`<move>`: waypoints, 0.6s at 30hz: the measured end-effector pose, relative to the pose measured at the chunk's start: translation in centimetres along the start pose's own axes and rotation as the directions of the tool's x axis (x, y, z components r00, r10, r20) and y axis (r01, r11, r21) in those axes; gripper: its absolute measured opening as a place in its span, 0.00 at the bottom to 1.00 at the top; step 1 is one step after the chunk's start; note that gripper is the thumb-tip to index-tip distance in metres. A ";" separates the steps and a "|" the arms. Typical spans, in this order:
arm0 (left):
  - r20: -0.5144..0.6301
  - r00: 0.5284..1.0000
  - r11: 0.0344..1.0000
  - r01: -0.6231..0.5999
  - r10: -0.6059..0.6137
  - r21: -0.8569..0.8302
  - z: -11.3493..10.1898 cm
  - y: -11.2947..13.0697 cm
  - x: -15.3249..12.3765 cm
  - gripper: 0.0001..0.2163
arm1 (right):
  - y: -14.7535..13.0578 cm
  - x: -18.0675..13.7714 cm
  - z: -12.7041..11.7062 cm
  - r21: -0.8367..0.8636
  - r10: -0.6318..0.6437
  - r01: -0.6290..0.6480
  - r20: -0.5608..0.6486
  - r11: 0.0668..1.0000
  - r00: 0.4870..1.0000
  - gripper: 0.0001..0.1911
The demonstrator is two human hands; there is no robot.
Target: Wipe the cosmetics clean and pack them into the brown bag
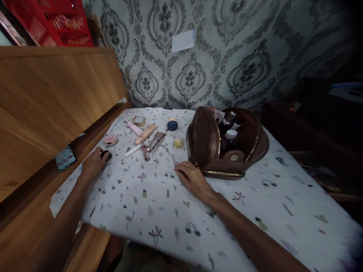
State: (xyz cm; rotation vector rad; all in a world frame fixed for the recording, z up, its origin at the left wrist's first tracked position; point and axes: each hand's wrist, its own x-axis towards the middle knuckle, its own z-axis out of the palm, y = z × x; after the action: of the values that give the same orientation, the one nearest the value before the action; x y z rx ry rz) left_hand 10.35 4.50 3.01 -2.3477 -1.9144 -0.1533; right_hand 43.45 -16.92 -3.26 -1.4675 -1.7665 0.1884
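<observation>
My left hand (93,163) rests on the patterned white cloth (159,204) at the left, its fingers curled over a small black object (106,153). My right hand (193,179) lies on the cloth just in front of an open brown leather cosmetic bag (205,141), fingers closed round a thin dark item, perhaps a pencil (183,173). The bag holds several bottles and jars (231,134). Between my hands, farther back, lie a pink compact (110,140), a pink tube (134,127), a beige tube (146,134), a silver tube (157,141) and a white pencil (133,150).
A blue-lidded jar (172,123), a small yellow pot (178,142) and a square gold compact (138,120) sit near the wall. A wooden headboard (51,105) runs along the left. A red crate (56,22) stands above it. Dark furniture (312,124) lies at right.
</observation>
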 end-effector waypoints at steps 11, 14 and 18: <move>0.071 0.987 0.989 -0.146 0.145 0.015 -0.4 1.0 0.7 0.28 | -0.1 0.0 0.0 -0.035 0.009 -0.009 0.003 0.999 1.000 0.08; -0.028 0.987 0.983 -0.151 0.155 0.106 -1.4 3.7 -0.2 0.27 | -0.2 0.0 0.0 -0.027 0.015 -0.015 -0.008 1.000 1.000 0.08; -0.100 0.931 0.934 -0.356 0.351 -0.035 -2.8 10.7 -1.0 0.20 | -0.1 -0.1 0.1 -0.028 0.009 -0.009 -0.009 1.000 1.000 0.07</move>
State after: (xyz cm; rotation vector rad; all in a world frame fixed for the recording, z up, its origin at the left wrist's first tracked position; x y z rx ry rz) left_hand 20.60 1.01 5.37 -2.6213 -1.4318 -0.2772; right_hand 43.30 -16.99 -3.29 -1.4943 -1.7620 0.1620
